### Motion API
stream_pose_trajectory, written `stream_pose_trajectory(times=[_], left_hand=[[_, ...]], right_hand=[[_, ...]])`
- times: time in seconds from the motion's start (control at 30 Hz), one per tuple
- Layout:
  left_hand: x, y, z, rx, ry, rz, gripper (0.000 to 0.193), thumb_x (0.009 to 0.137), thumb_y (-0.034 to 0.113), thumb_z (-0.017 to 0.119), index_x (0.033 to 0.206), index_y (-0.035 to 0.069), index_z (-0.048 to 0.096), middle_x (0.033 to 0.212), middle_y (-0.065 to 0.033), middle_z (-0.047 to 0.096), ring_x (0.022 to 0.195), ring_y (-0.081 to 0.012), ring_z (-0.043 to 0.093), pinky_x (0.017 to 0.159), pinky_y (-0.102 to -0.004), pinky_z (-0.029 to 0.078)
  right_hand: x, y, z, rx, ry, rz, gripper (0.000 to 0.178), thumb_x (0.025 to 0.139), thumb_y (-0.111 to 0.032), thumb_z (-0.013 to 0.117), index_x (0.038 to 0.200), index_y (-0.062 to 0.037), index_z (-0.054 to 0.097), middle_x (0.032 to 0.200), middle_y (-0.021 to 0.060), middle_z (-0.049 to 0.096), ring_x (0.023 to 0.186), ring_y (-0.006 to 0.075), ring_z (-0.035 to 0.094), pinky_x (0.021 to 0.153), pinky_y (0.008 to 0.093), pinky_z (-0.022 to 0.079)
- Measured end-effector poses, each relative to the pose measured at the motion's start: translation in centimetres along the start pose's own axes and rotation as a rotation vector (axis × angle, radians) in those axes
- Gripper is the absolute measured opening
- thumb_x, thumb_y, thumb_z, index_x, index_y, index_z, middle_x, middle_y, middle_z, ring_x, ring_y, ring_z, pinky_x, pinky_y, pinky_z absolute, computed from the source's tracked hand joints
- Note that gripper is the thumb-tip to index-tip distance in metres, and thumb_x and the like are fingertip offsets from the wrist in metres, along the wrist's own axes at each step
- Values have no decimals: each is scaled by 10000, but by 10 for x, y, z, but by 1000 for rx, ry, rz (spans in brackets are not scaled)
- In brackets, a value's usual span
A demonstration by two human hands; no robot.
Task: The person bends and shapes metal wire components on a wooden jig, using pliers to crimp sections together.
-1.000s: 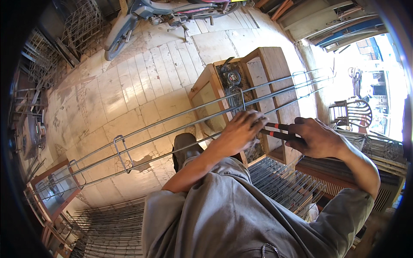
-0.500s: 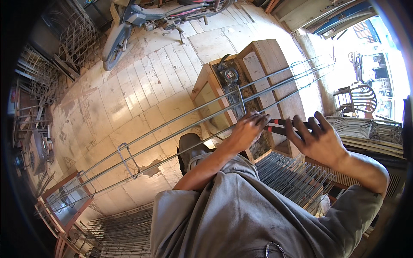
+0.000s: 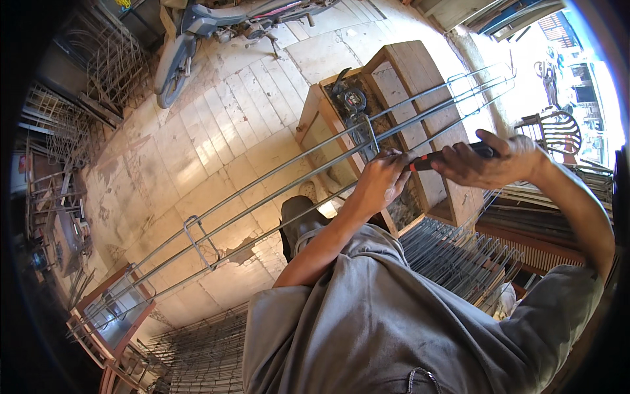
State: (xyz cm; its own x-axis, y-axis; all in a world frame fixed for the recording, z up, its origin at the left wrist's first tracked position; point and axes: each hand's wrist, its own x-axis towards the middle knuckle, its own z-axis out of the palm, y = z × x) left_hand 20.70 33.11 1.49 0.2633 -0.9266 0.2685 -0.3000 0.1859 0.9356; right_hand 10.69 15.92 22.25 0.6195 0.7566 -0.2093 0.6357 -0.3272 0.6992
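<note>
With right hand [image 3: 482, 162] closed round the black tool [image 3: 425, 161], go slow; with left hand [image 3: 383, 180] curled by the bars [image 3: 426, 115] (cannot tell its grip), be steady.

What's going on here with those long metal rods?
Someone in a grey shirt grips a black-and-red-handled tool with the right hand; the left hand is at its other end, beside a long rebar cage. The cage, with rectangular hoops along it, stretches over an open wooden cabinet. The tool's head is hidden.
</note>
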Motion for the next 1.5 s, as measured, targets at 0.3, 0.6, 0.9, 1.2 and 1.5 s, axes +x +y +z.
stream_pose_trajectory(times=[0.3, 0.6, 0.9, 1.2, 1.5], left_hand=[[5, -12, -74, 740, -192, -101, 1405, 514, 520, 898, 1573, 294, 3, 1636, -134, 11, 1498, -380, 57, 1198, -574, 167], [1, -20, -65, 743, -283, -119, 1119, 615, 506, 853, 1526, 147, 311, 1623, -150, 105, 1475, -339, 193, 1187, -530, 214], [-1, -16, -65, 703, -284, -187, 1077, 636, 466, 853, 1523, 158, 325, 1631, -130, 85, 1437, -365, 284, 1139, -568, 297], [-2, -18, -64, 739, -291, -186, 1078, 640, 459, 844, 1533, 180, 307, 1637, -112, 80, 1423, -375, 316, 1144, -574, 297], [-5, -20, -63, 752, -258, -151, 1063, 651, 469, 825, 1533, 182, 307, 1639, -116, 84, 1414, -391, 332, 1134, -568, 304]], right_hand=[[27, 19, -17, 320, -242, 60, 539, 798, -209, 661, 1324, -105, 604, 1065, -16, 603, 948, 152, 549, 868, 306, 466], [35, 15, -42, 647, -601, 441, 524, 836, -303, 661, 1236, 29, 598, 978, 88, 618, 922, 222, 583, 763, 353, 492], [0, 4, -15, 1410, -741, 1075, 402, 811, -303, 785, 1090, -38, 670, 910, 128, 649, 852, 267, 602, 787, 398, 479], [-24, -10, 8, 1594, -596, 1093, 325, 826, -240, 779, 1053, -26, 687, 810, 126, 675, 730, 247, 632, 671, 390, 493], [-33, -19, 21, 1667, -574, 1091, 348, 846, -267, 760, 1095, -34, 692, 841, 125, 697, 743, 229, 653, 694, 380, 516]])
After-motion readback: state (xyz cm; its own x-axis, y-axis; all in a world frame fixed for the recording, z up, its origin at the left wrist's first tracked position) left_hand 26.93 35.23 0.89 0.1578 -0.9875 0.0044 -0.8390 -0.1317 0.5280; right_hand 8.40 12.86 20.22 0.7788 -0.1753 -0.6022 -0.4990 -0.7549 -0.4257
